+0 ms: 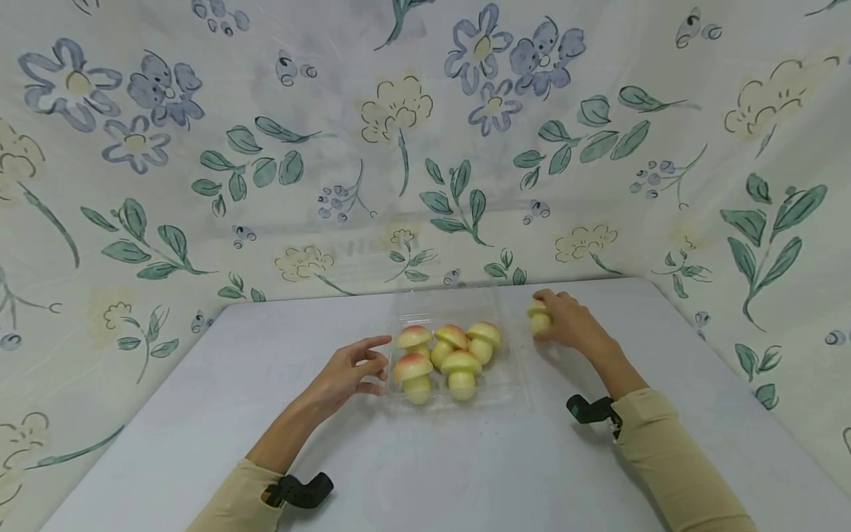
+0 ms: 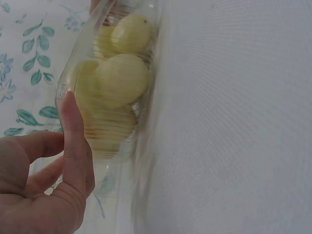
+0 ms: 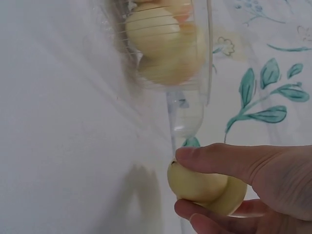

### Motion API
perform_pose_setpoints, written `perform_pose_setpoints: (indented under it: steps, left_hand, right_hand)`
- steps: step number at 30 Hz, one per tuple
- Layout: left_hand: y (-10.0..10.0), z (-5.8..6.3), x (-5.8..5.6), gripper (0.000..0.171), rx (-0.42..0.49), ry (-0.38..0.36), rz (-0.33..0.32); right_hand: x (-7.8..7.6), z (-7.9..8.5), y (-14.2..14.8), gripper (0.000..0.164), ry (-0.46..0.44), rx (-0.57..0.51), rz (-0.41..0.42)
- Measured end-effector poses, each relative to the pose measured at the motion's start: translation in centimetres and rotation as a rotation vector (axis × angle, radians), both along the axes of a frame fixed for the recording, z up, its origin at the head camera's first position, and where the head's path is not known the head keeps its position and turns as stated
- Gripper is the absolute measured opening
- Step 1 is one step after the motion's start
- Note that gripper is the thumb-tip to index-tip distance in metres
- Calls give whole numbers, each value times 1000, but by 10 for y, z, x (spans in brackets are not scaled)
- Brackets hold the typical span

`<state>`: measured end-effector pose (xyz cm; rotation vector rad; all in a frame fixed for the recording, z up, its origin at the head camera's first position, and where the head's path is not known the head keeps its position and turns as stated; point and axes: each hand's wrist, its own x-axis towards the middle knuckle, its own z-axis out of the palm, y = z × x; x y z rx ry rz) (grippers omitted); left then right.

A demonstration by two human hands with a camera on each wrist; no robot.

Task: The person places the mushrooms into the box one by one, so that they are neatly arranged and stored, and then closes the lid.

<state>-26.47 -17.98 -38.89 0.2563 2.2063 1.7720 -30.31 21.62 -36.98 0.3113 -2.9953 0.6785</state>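
My right hand grips a pale yellow mushroom-shaped piece between thumb and fingers, right of a clear plastic box. In the right wrist view the thumb lies over the rounded stem of this piece, with fingers underneath. Inside the box sit several like pieces, with domed caps, some blushed red, and round pale stems. My left hand is at the box's left side, fingers loosely spread. In the left wrist view one fingertip overlaps the box's rim.
The clear lid of the box extends at the back, toward the floral cloth hanging behind the table. The white table spreads in front of the box. Wrist cameras stick out from both tan sleeves.
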Motion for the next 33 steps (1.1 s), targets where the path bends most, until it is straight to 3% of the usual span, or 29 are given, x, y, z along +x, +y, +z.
perform_pose_setpoints:
  steps: [13, 33]
  left_hand:
    - [0, -1, 0, 54, -4, 1, 4]
    - [0, -1, 0, 54, 2, 2, 3]
  right_hand:
    - [2, 11, -5, 72, 43, -11, 20]
    - [24, 41, -22, 73, 66, -8, 123]
